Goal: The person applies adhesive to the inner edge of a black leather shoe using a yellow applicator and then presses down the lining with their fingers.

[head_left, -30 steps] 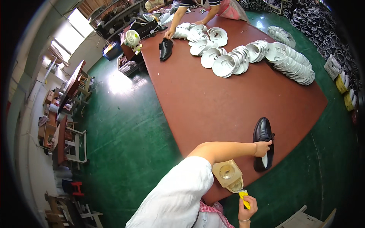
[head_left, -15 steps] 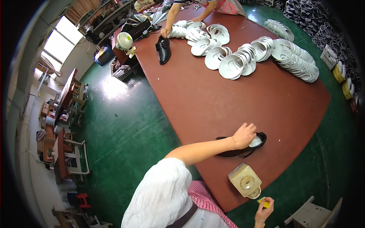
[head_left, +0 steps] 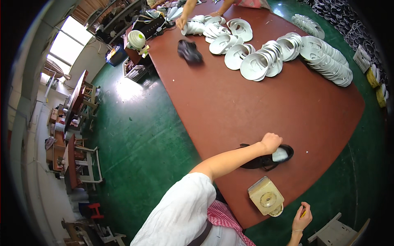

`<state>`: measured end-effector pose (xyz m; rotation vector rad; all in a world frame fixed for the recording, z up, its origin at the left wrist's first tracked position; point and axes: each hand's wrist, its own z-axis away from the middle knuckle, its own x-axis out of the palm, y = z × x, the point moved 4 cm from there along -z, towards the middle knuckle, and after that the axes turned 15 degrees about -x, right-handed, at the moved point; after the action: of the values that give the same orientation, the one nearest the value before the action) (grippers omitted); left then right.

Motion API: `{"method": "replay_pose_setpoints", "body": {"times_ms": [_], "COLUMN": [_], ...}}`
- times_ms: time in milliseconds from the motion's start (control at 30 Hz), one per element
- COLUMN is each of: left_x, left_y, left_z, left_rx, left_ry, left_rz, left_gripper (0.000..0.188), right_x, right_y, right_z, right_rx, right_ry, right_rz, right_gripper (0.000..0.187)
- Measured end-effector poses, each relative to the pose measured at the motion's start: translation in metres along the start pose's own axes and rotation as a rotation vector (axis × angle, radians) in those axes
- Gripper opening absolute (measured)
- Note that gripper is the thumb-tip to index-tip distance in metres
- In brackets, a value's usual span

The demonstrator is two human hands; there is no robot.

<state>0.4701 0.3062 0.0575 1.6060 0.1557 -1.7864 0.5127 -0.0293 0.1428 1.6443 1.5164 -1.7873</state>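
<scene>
My left hand (head_left: pixel 272 142) is closed, at the far rim of a black shoe (head_left: pixel 255 163) with a strap. Its fingertips are hidden, so I cannot make out what they grip. A white lining (head_left: pixel 280 154) shows inside the shoe's opening. My right hand (head_left: pixel 302 217), with a thin bracelet at the wrist, is off the table's near right edge, its fingers closed on a small yellow piece (head_left: pixel 303 213). Between the hands a cream-coloured box (head_left: pixel 266 196) with a round disc on top and a rounded lip stands at the table's edge.
Stacks of white rounded pieces with cut-outs (head_left: pixel 256 65) line the far side of the brown table (head_left: pixel 230 106). Another black shoe (head_left: pixel 189 52) lies blurred near a co-worker's hand (head_left: pixel 181 22). A small fan (head_left: pixel 136 39) stands at the far left. Dark heaps (head_left: pixel 340 20) fill the far right.
My left hand has curled closed and shifted slightly right at the shoe. My right hand moved right, away from the box. The co-worker's hand has left the other black shoe, which shifted toward me.
</scene>
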Motion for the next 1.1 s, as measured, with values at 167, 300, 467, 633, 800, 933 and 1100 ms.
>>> {"method": "replay_pose_setpoints", "body": {"times_ms": [167, 300, 467, 633, 800, 933, 1100], "left_x": [-0.032, -0.054, -0.069, -0.083, -0.12, -0.158, -0.186], "left_y": [-0.001, -0.063, -0.218, -0.403, -0.543, -0.55, -0.498], "left_z": [0.037, 0.058, 0.075, 0.088, 0.059, 0.012, -0.024], "left_rx": [0.122, 0.121, -0.326, -0.743, -0.973, -0.834, -0.61], "left_ry": [-0.045, 0.102, 0.287, 0.541, 0.979, 0.917, 0.788], "left_rz": [0.357, 0.291, 0.308, 0.467, 0.728, 0.464, 1.1], "left_gripper": [0.02, 0.022, 0.026, 0.046, 0.055, 0.044, 0.039], "right_x": [0.018, 0.05, 0.086, 0.079, 0.075, 0.07, 0.057], "right_y": [-0.012, -0.046, -0.022, -0.023, -0.001, 0.01, 0.044], "right_z": [-0.057, -0.109, -0.136, -0.156, -0.148, -0.172, -0.184], "right_rx": [-0.253, -0.379, -0.548, -0.492, -0.154, 0.127, 0.467], "right_ry": [-0.057, -0.415, -0.205, -0.726, -0.998, -1.008, -0.957], "right_rz": [-0.033, 0.118, 0.195, 0.361, 0.593, 0.677, 0.625], "right_gripper": [0.023, 0.037, 0.015, 0.023, 0.038, 0.045, 0.054]}}
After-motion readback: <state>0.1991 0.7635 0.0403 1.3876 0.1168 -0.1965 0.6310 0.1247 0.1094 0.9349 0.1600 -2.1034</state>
